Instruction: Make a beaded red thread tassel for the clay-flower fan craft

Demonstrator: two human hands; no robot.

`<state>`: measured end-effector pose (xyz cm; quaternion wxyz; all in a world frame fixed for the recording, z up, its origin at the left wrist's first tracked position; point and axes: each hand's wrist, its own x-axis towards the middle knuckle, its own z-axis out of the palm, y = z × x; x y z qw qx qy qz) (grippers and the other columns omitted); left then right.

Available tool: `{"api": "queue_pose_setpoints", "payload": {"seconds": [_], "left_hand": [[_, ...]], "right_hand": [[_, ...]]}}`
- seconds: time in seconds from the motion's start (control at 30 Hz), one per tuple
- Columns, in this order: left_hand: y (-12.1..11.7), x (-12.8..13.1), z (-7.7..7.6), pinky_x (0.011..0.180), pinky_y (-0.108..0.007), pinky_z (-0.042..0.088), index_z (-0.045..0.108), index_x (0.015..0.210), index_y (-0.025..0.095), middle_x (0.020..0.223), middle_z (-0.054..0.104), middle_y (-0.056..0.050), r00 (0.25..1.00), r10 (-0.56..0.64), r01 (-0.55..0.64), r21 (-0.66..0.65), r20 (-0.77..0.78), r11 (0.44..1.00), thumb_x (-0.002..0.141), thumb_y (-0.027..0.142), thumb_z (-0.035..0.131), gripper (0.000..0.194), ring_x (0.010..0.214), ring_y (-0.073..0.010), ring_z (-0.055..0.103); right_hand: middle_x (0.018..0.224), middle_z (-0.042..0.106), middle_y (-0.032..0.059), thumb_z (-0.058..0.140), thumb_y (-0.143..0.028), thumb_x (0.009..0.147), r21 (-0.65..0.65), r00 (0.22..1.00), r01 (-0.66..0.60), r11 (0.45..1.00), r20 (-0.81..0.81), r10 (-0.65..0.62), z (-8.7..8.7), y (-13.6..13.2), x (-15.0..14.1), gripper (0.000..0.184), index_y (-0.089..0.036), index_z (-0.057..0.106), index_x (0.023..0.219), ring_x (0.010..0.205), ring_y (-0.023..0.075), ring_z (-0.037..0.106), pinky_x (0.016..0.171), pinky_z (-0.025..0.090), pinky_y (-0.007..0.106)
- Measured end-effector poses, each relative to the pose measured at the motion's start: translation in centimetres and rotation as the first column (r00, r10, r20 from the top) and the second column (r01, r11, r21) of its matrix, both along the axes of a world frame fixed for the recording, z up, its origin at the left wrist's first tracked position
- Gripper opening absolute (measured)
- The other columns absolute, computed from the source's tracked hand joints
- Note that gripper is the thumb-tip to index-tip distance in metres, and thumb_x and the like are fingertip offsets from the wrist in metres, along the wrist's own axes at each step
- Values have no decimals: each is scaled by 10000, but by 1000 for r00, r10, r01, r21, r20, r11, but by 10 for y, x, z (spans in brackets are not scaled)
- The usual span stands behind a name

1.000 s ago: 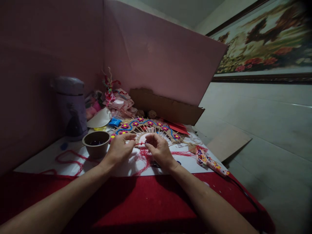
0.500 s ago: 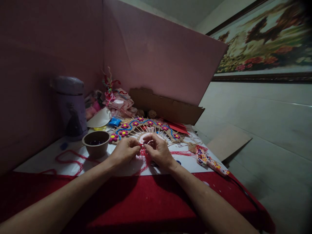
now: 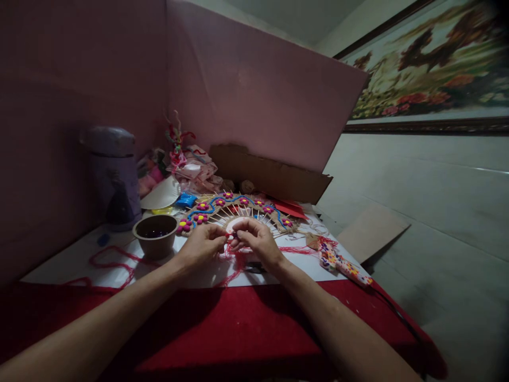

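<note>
My left hand [image 3: 200, 248] is closed in a pinch on red yarn [image 3: 237, 264], which hangs down over the white sheet [image 3: 207, 273]. Close beside it, the thumb and forefinger of my right hand [image 3: 260, 245] pinch at the same yarn. A tiny dark piece shows at the right fingertips, too small to name. Just behind both hands lies an arched fan-like craft [image 3: 234, 200] of sticks and brown cord, decorated with pink-and-yellow flowers and a wavy blue line. Under my right hand a dark object [image 3: 254, 267] is partly hidden.
A brown bowl [image 3: 156, 245] with dark contents stands left of my hands, before a purple flask [image 3: 113, 180]. More red yarn [image 3: 113, 260] trails at the left. A flower-patterned glue gun [image 3: 344, 265] with a cable lies right. Cardboard [image 3: 270, 172] stands behind.
My fingertips have shifted slightly and a bit of red shows between them. A small dark blue round thing by my right wrist is no longer seen. The view has drifted slightly.
</note>
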<state>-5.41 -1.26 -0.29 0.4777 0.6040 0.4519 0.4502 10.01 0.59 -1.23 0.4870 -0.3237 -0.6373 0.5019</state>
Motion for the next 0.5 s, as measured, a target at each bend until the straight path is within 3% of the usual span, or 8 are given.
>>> {"api": "queue_pose_setpoints", "payload": {"seconds": [0.1,0.2,0.37,0.5], "left_hand": [[2,-1,-3,504,-241,369,640,752,118,647,634,-35,1000,-10,10,33,-6,999,637,347,663,258,556,-136,533],[3,-2,-5,518,-243,364,660,691,105,667,640,-62,997,-53,55,45,-47,997,678,392,651,287,587,-141,537],[1,-2,-3,424,-227,228,643,631,114,506,521,0,999,-15,12,-61,-45,998,668,409,670,298,436,-83,384],[-1,-2,-3,406,-221,167,583,603,136,434,414,47,999,5,1,-123,49,992,661,419,685,306,393,-60,308]], "right_hand": [[721,579,-34,647,-218,670,9,1000,-16,1000,-24,17,-2,1,-1,172,-179,539,799,569,112,617,575,539,271],[735,582,-28,647,-191,694,117,1000,-17,993,24,15,-5,-1,-1,162,-187,544,820,579,106,598,579,520,255],[791,602,4,563,-91,729,369,965,0,929,245,-97,-6,-9,-1,190,-189,572,891,672,127,598,641,513,264],[888,608,28,517,-56,709,424,957,27,905,252,-147,-3,-9,0,242,-182,586,905,670,118,621,627,530,254]]}}
